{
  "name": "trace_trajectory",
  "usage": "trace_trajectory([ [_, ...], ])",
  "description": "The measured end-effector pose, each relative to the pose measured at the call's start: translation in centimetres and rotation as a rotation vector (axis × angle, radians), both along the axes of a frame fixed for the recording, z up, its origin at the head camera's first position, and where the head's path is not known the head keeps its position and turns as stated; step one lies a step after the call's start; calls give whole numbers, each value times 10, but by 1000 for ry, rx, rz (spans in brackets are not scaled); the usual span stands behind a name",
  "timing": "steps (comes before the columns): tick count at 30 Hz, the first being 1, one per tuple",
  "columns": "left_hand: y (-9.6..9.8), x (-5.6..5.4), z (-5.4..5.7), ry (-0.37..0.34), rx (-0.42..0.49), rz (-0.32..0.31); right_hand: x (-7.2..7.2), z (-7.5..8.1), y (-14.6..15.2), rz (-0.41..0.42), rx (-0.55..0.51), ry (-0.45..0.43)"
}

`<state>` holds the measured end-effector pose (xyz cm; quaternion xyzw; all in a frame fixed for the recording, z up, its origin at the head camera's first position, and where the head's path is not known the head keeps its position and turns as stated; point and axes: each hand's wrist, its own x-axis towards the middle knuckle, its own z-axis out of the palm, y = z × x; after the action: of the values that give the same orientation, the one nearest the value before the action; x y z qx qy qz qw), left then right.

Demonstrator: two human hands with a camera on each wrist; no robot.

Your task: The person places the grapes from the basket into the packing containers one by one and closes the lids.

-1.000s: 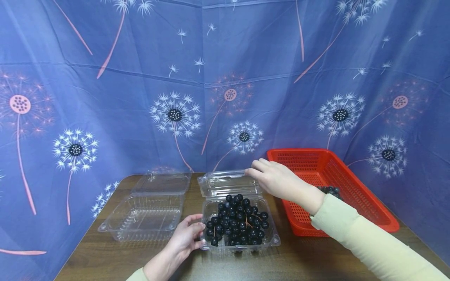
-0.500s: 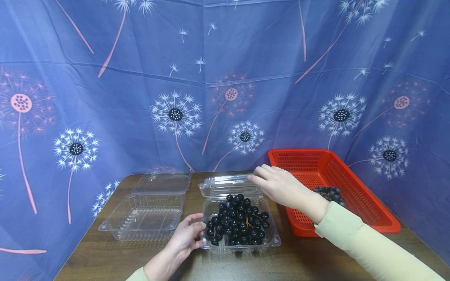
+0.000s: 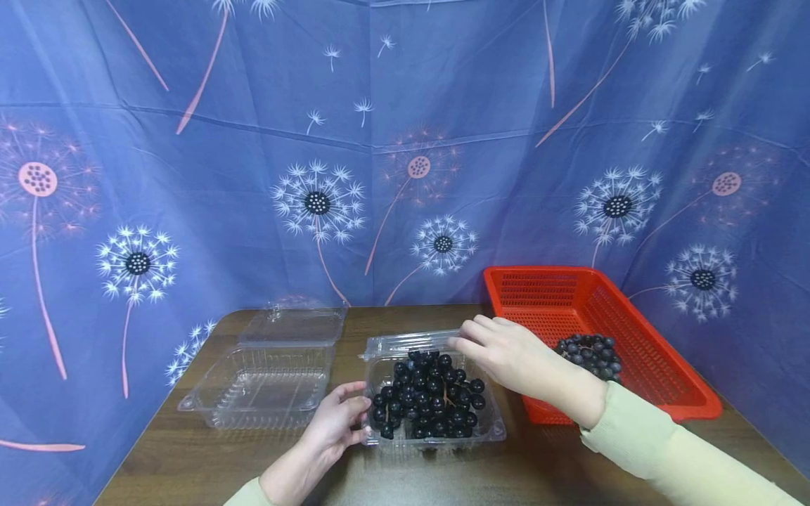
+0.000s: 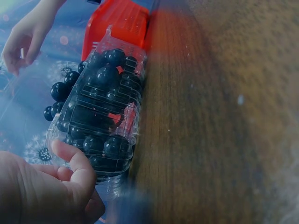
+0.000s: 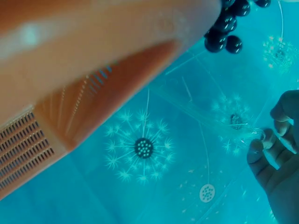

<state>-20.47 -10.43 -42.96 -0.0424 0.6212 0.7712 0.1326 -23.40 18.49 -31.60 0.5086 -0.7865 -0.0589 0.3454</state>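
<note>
A clear plastic clamshell container (image 3: 495, 430) stands in the middle of the table, heaped with a bunch of black grapes (image 3: 430, 397). My left hand (image 3: 338, 422) holds its left side; in the left wrist view, the thumb and fingers of the left hand (image 4: 77, 179) grip a corner. At the back, the hinged lid (image 3: 405, 344) is raised at an angle, and my right hand (image 3: 506, 351) pinches its right corner. The right wrist view has the right hand (image 5: 282, 170) with thumb and fingertips on the clear plastic edge.
On the right is a red perforated basket (image 3: 658, 365) with more dark grapes (image 3: 591, 355) inside, partly behind my right forearm. A second clear container (image 3: 272, 383) lies open at the left. A blue dandelion-print cloth (image 3: 405, 140) hangs behind the wooden table (image 3: 190, 464).
The lid has swung up from lying back and tilts toward the grapes. My right hand has come nearer with it, slightly to the right. My left hand has stayed on the container.
</note>
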Motion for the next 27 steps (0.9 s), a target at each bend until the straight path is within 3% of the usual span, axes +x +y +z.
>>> trace_trajectory([
  [13, -3, 2, 0, -19, 5, -8, 22, -12, 0, 17, -12, 11],
  [19, -3, 0, -1, -20, 7, 2, 32, -19, -1, -25, -3, -26],
  [27, -4, -4, -1, -27, 4, -2, 44, -30, -3, -8, -30, -78],
])
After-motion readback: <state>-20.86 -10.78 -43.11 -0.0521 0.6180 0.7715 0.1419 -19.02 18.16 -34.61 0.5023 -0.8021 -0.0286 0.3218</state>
